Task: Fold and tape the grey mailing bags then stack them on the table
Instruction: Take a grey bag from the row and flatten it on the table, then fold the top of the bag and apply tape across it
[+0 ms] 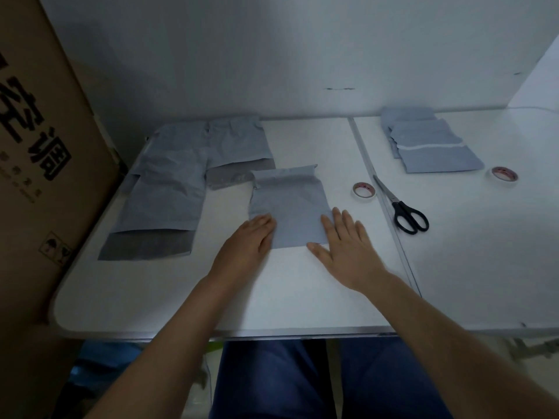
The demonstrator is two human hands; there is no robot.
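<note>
A folded grey mailing bag (289, 204) lies flat in the middle of the white table (157, 294). My left hand (246, 241) rests flat on its near left corner, fingers together. My right hand (344, 246) presses flat on its near right corner, fingers spread. Neither hand grips anything. Unfolded grey bags (181, 176) lie in a loose pile at the left. A stack of folded, taped bags (429, 146) sits at the back right.
A tape roll (364, 189) lies just right of the bag, with black-handled scissors (402, 208) beside it. A second tape roll (503, 174) sits further right. A tall cardboard box (39, 146) stands against the table's left side. A wall closes the back.
</note>
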